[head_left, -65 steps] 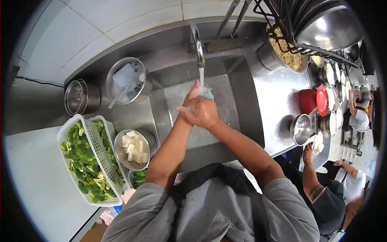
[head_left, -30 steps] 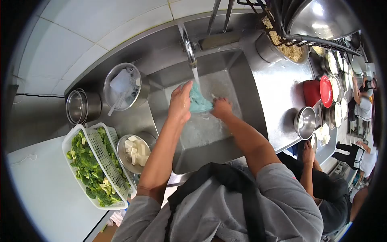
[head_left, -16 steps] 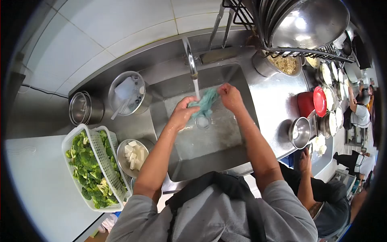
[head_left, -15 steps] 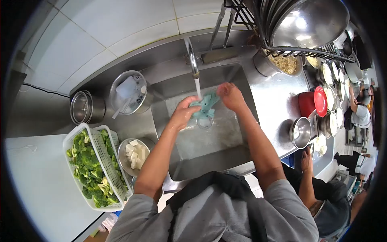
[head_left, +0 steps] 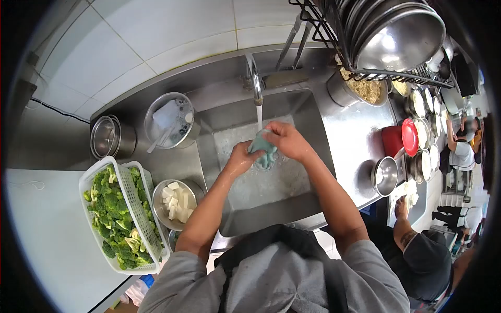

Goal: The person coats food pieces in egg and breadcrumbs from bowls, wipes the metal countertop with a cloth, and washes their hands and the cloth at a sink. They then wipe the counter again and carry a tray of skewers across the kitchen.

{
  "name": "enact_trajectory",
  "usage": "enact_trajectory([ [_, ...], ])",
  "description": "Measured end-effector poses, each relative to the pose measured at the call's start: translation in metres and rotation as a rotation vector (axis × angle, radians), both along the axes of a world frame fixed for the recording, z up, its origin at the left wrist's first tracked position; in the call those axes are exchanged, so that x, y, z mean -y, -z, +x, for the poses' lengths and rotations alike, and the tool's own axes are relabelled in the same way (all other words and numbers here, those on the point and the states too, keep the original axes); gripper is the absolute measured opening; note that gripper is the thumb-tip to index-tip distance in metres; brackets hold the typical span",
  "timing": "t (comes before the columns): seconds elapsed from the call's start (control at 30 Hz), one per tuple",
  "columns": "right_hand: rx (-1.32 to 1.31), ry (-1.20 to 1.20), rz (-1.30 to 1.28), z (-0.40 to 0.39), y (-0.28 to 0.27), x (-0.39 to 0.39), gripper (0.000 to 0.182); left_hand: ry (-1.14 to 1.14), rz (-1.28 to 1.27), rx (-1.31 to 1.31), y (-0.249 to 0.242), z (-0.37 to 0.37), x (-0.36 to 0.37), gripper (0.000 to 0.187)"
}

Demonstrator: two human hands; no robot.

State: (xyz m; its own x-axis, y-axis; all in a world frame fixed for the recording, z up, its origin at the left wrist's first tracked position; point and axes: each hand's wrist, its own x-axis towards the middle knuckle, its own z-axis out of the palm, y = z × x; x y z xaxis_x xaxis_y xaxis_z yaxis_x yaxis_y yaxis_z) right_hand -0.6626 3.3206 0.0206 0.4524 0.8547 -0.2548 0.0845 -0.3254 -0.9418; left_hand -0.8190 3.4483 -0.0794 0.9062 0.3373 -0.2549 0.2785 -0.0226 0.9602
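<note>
Under the running faucet [head_left: 255, 86], both my hands hold a limp, wet teal glove [head_left: 264, 151] above the steel sink [head_left: 250, 203]. Finger-like lobes of it hang down over the drain area. My left hand [head_left: 241, 158] pinches its left side, thumb in front. On the upper right edge, the thumb and fingers of my right hand [head_left: 286, 140] are closed, close to the water stream. Part of the glove is hidden behind my fingers.
Left of the sink are a soapy pot [head_left: 169, 121], a bowl of white blocks [head_left: 177, 203] and a basket of broccoli [head_left: 125, 208]. A rack of large bowls [head_left: 399, 41] overhangs the right back. A co-worker's hand [head_left: 401, 207] works at the right.
My right hand has come in left and down from the sink's right side to the glove. The glove, spread out before, is now bunched between both hands.
</note>
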Motion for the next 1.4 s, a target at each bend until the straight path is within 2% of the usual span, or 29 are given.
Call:
enact_trajectory([
  [0.07,0.19,-0.055,0.001,-0.002,0.015,0.007,0.031,-0.034,0.088,0.058,0.003,0.004,0.002,0.041],
  [0.13,0.428,-0.164,-0.152,0.0,0.024,0.012,0.037,-0.122,0.254,0.179,-0.028,0.014,0.002,0.038],
  [0.23,0.671,-0.193,-0.263,-0.001,0.008,0.011,0.038,-0.208,0.185,0.12,-0.046,0.021,0.001,0.03],
  [0.27,0.731,-0.179,-0.282,-0.002,-0.003,0.011,0.037,-0.176,0.292,0.088,-0.039,0.021,-0.002,0.028],
  [0.33,0.645,-0.154,-0.242,-0.006,-0.024,0.012,0.033,-0.11,0.504,0.015,-0.008,0.017,-0.006,0.024],
  [0.43,0.443,-0.1,-0.083,-0.011,-0.037,0.022,0.025,-0.059,0.653,-0.044,0.039,0.002,-0.01,0.021],
  [0.47,0.362,-0.079,-0.02,-0.01,-0.036,0.028,0.022,-0.088,0.569,-0.11,0.045,-0.005,-0.009,0.022],
  [0.57,0.334,0.008,0.132,0.02,-0.024,0.049,0.022,-0.134,0.306,0.08,0.049,-0.022,-0.018,0.02],
  [0.63,0.172,0.294,0.153,0.039,-0.024,0.049,0.024,-0.215,-0.099,0.083,0.019,-0.021,-0.017,0.025],
  [0.67,-0.074,0.426,0.166,0.049,-0.017,0.045,0.028,-0.252,-0.301,0.083,0.008,-0.02,-0.016,0.028],
  [0.77,0.195,0.505,-0.009,0.036,0.036,0.021,0.033,-0.69,-1.396,0.147,0.023,0.018,0.005,0.031],
  [0.83,0.185,0.366,0.006,-0.015,0.066,-0.001,0.039,-0.629,-1.372,0.191,0.028,0.047,0.017,0.039],
  [0.87,0.363,0.154,-0.117,-0.041,0.058,-0.008,0.04,-0.603,-1.364,0.209,0.035,0.055,0.02,0.043],
  [0.9,0.533,-0.061,-0.24,-0.057,0.051,-0.012,0.041,-0.36,-1.471,0.278,0.063,0.055,0.015,0.045],
  [0.93,0.532,-0.027,-0.277,-0.061,0.056,-0.015,0.037,-0.11,-1.562,0.343,0.105,0.051,0.007,0.048],
  [1.0,0.526,0.039,-0.347,-0.063,0.074,-0.02,0.034,-0.174,-1.461,0.39,0.099,0.037,0.018,0.053],
  [1.1,0.763,0.415,-0.011,-0.031,0.098,-0.027,0.039,-0.675,-1.134,-0.123,0.025,0.054,0.038,0.047],
  [1.13,0.774,0.421,0.019,-0.026,0.1,-0.032,0.034,-0.724,-1.124,-0.198,0.019,0.055,0.035,0.037],
  [1.2,0.694,0.293,0.079,-0.037,0.096,-0.032,0.036,-0.526,-1.02,0.084,0.069,0.049,0.021,0.044],
  [1.23,0.655,0.223,0.106,-0.049,0.091,-0.032,0.039,-0.506,-1.022,0.097,0.073,0.048,0.018,0.048],
  [1.27,0.691,0.388,0.231,-0.07,0.088,-0.04,0.038,-0.485,-1.025,0.109,0.077,0.048,0.014,0.053],
  [1.33,0.703,0.284,0.244,-0.074,0.072,-0.035,0.039,-0.588,-1.135,-0.131,0.043,0.055,0.008,0.062],
  [1.4,0.764,0.243,0.158,-0.069,0.074,-0.034,0.039,-0.554,-1.187,-0.034,0.079,0.058,0.005,0.063],
])
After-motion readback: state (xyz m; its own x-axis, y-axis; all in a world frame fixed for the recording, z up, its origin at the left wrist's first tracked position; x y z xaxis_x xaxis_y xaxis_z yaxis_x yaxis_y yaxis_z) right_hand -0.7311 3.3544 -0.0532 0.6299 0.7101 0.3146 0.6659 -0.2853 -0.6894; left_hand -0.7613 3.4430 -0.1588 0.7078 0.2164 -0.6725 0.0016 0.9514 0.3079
